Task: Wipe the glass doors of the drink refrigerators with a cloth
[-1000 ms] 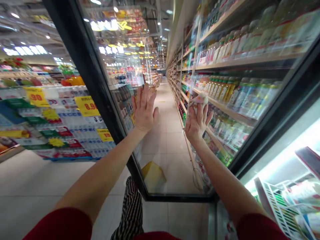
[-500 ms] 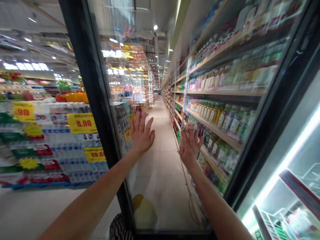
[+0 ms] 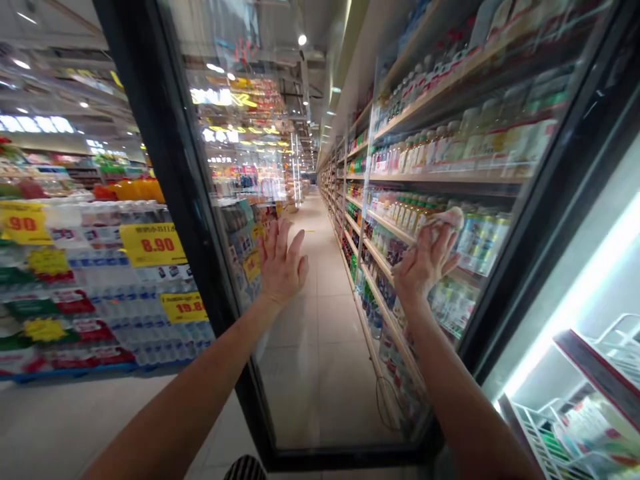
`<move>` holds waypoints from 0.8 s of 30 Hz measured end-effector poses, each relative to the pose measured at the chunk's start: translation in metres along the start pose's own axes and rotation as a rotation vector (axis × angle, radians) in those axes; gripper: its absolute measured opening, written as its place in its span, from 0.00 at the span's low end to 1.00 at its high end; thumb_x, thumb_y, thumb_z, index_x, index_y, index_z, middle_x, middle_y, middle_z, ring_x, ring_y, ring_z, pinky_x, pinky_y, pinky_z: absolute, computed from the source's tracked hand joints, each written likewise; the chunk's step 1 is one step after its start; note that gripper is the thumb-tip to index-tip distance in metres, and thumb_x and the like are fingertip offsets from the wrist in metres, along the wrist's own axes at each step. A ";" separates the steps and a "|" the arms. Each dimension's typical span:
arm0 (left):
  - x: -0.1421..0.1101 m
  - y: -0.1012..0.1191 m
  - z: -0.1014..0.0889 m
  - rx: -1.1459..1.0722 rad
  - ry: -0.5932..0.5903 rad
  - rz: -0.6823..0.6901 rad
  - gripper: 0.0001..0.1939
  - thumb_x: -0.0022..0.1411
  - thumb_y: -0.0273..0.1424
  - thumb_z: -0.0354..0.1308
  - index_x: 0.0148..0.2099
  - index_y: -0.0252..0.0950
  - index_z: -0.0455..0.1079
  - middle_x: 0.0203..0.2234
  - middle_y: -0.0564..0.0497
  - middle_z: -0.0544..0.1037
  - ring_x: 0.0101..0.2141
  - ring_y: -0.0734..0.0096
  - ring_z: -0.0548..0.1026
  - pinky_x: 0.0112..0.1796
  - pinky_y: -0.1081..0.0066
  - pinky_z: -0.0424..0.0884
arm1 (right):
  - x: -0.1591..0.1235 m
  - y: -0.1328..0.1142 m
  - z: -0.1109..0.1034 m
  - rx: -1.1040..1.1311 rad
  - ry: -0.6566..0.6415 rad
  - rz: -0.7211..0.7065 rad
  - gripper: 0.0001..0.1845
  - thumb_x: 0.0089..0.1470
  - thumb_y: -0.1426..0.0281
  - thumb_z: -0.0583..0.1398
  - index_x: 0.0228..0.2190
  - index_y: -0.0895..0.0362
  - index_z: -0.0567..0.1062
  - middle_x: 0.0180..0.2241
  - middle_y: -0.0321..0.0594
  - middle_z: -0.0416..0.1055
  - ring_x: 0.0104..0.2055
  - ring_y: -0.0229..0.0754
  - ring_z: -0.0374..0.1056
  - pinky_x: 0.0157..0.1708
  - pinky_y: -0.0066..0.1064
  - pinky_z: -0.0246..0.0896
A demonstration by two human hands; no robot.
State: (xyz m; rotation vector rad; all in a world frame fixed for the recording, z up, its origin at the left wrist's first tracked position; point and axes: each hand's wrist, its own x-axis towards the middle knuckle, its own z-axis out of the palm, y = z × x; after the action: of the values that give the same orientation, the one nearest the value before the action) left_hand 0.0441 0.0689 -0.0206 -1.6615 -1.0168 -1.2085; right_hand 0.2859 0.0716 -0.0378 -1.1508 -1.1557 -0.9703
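Observation:
A glass door (image 3: 310,373) with a black frame stands in front of me, and the aisle shows through it. My left hand (image 3: 281,261) is on the glass left of the middle, its fingers spread and nothing in it. Farther right, my right hand (image 3: 423,263) presses a pale, crumpled cloth (image 3: 447,220) against the pane. The cloth sticks out above the fingertips, and part of it is hidden under the hand.
Through the glass, shelves of bottles (image 3: 445,143) line the right side. Left of the door are stacked bottle packs (image 3: 150,313) with yellow price signs (image 3: 153,245). At lower right is a lit fridge interior with a white wire rack (image 3: 545,433).
My right hand has moved right across the glass with the cloth. My left hand stays spread at about the same place on the pane. The camera view has tilted upward.

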 end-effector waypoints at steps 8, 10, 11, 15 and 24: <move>0.001 0.002 -0.005 0.009 0.011 0.021 0.25 0.58 0.34 0.49 0.59 0.38 0.56 0.61 0.43 0.52 0.62 0.62 0.42 0.58 0.54 0.42 | -0.034 -0.052 -0.001 0.147 -0.173 -0.472 0.24 0.52 0.73 0.52 0.51 0.50 0.65 0.52 0.38 0.65 0.63 0.42 0.44 0.62 0.46 0.26; 0.001 0.002 -0.005 0.015 0.018 0.029 0.26 0.58 0.34 0.49 0.59 0.38 0.55 0.61 0.43 0.52 0.62 0.62 0.42 0.58 0.54 0.42 | -0.031 -0.049 0.000 0.128 -0.120 -0.403 0.23 0.52 0.72 0.52 0.51 0.51 0.65 0.52 0.41 0.65 0.63 0.43 0.44 0.61 0.47 0.26; 0.000 0.001 -0.005 0.015 0.021 0.035 0.26 0.58 0.34 0.49 0.59 0.38 0.55 0.61 0.43 0.52 0.62 0.62 0.42 0.58 0.54 0.42 | -0.027 -0.045 0.000 0.107 -0.087 -0.332 0.23 0.52 0.72 0.52 0.52 0.53 0.64 0.53 0.43 0.64 0.64 0.45 0.42 0.61 0.49 0.27; 0.000 0.001 -0.005 -0.007 0.030 0.033 0.26 0.58 0.34 0.49 0.59 0.38 0.55 0.61 0.43 0.53 0.62 0.62 0.42 0.58 0.53 0.42 | -0.017 -0.039 0.000 0.062 -0.062 -0.214 0.24 0.54 0.70 0.49 0.53 0.58 0.64 0.56 0.49 0.60 0.64 0.48 0.39 0.60 0.51 0.30; 0.001 -0.005 0.008 -0.056 0.036 0.040 0.27 0.57 0.33 0.50 0.60 0.38 0.54 0.61 0.43 0.52 0.62 0.61 0.43 0.58 0.53 0.42 | -0.030 0.003 -0.004 -0.071 -0.064 -0.087 0.24 0.55 0.69 0.49 0.53 0.55 0.63 0.57 0.50 0.58 0.63 0.49 0.44 0.59 0.52 0.35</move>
State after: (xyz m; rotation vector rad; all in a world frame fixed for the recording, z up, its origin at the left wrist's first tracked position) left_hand 0.0415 0.0778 -0.0207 -1.6898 -0.9313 -1.2464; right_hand 0.2845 0.0676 -0.0682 -1.2038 -1.2396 -1.0553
